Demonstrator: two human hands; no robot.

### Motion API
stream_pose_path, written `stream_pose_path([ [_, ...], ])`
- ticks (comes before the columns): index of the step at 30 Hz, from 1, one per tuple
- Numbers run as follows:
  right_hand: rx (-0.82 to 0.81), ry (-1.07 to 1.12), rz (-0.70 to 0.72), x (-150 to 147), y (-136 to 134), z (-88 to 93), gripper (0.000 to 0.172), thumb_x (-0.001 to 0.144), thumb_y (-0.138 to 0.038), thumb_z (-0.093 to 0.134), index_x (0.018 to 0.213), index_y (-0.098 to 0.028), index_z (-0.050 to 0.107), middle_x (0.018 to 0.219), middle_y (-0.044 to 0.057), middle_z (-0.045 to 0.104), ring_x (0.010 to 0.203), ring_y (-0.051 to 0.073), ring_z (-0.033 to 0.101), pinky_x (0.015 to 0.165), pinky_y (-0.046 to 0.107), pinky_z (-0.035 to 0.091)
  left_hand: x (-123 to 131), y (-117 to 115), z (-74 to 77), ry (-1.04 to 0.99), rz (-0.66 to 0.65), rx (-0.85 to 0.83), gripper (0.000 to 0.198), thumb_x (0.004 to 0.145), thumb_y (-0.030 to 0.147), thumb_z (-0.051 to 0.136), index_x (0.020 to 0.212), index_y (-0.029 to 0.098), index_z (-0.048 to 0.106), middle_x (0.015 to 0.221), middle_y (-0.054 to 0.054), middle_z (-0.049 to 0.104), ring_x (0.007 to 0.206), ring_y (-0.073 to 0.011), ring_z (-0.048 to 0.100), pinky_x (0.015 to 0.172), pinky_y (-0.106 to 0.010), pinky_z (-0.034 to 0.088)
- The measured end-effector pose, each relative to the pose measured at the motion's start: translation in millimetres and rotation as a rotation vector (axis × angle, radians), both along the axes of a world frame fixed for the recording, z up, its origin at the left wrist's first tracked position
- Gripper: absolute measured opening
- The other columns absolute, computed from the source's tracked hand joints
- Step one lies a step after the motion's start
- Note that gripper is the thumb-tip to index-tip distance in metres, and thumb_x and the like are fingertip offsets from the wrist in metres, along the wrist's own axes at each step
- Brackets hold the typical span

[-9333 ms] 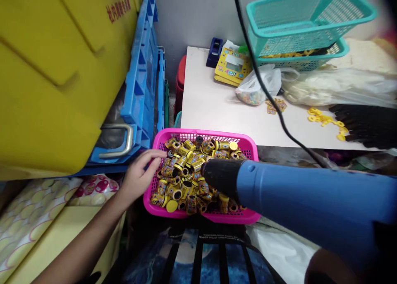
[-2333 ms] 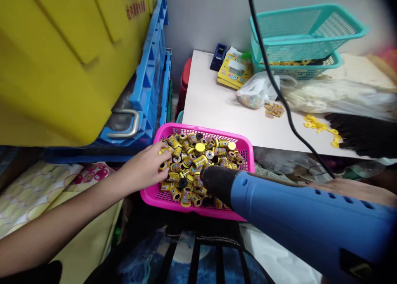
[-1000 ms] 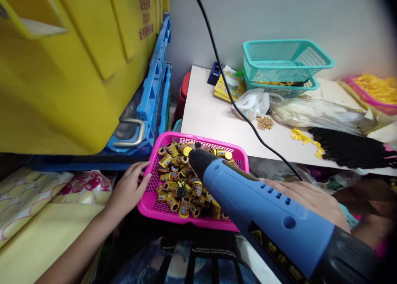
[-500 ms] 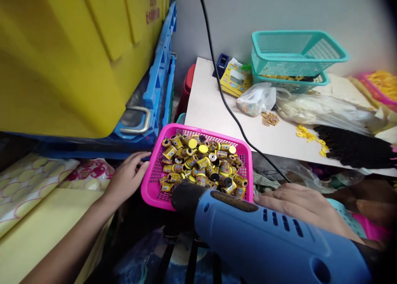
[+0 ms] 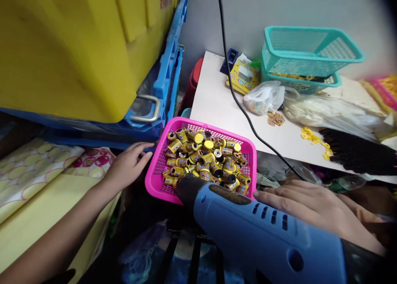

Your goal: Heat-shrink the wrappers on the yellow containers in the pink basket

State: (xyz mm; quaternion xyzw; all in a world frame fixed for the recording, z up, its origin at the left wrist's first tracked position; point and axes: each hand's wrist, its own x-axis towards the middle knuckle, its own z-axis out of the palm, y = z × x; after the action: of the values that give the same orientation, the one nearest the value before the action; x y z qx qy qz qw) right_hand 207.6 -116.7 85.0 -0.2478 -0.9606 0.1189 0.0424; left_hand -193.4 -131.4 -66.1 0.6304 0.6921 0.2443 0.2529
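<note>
A pink mesh basket (image 5: 154, 180) holds several small yellow-labelled canisters (image 5: 204, 158) with yellow or black caps. My left hand (image 5: 127, 166) rests open just left of the basket, its fingertips near the rim and nothing in it. A blue heat gun (image 5: 257, 234) hangs across the lower right, and its black nozzle (image 5: 187, 189) sits at the basket's near edge. My right hand (image 5: 310, 203) lies along the gun's far side with the fingers stretched forward. Its palm and thumb are hidden behind the gun. The gun's black cord (image 5: 238, 104) runs up over the table.
A white table (image 5: 214, 106) behind the basket carries two stacked teal baskets (image 5: 310, 48), a plastic bag (image 5: 263, 98), yellow rings (image 5: 313, 137) and a black bundle (image 5: 359, 156). Yellow crates (image 5: 77, 48) and blue crates (image 5: 164, 81) stand on the left. Patterned fabric (image 5: 34, 168) lies below them.
My left hand has come out of the canisters to rest beside the basket. The heat gun has drawn back from over the canisters to the basket's near edge, with my right hand now showing alongside it.
</note>
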Motion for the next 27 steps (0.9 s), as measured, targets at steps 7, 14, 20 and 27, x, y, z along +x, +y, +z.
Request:
stream_pose_path([
  [7,0.041,-0.003,0.038,-6.2,5.5,2.7,0.037,0.102,-0.024,0.028,0.134,-0.021,0.047,0.101,0.004,0.063,0.088,0.014,0.057,0.076,0.033,0.041,1.6,-0.1,4.7,-0.018,0.003,0.034,0.041,0.092,0.044,0.043,0.119,0.020,0.063,0.124,-0.008,0.063,0.090,-0.0207,0.065,0.086,-0.034,0.052],
  [14,0.091,0.009,-0.054,-18.1,10.9,5.8,0.034,0.102,-0.027,0.027,0.131,-0.023,0.046,0.105,0.005,0.062,0.089,0.017,0.055,0.079,0.035,0.039,5.3,0.8,8.3,-0.026,-0.023,0.045,0.039,0.094,0.042,0.042,0.118,0.022,0.065,0.124,-0.007,0.064,0.098,-0.0222,0.064,0.092,-0.035,0.051],
  [20,0.153,0.062,-0.039,-33.0,20.0,7.5,0.033,0.103,-0.034,0.024,0.125,-0.026,0.047,0.094,0.003,0.065,0.081,0.016,0.054,0.075,0.032,0.039,2.3,-1.1,6.6,-0.016,-0.044,0.076,0.038,0.095,0.040,0.042,0.118,0.021,0.065,0.122,-0.006,0.065,0.106,-0.0223,0.063,0.097,-0.034,0.048],
  [27,0.127,-0.005,-0.011,-36.5,22.5,15.5,0.032,0.102,-0.037,0.025,0.124,-0.027,0.046,0.093,0.003,0.065,0.079,0.017,0.054,0.077,0.033,0.039,-2.6,-2.6,3.2,-0.022,-0.036,0.105,0.038,0.095,0.041,0.043,0.115,0.018,0.066,0.122,-0.008,0.066,0.111,-0.0230,0.062,0.101,-0.036,0.047],
])
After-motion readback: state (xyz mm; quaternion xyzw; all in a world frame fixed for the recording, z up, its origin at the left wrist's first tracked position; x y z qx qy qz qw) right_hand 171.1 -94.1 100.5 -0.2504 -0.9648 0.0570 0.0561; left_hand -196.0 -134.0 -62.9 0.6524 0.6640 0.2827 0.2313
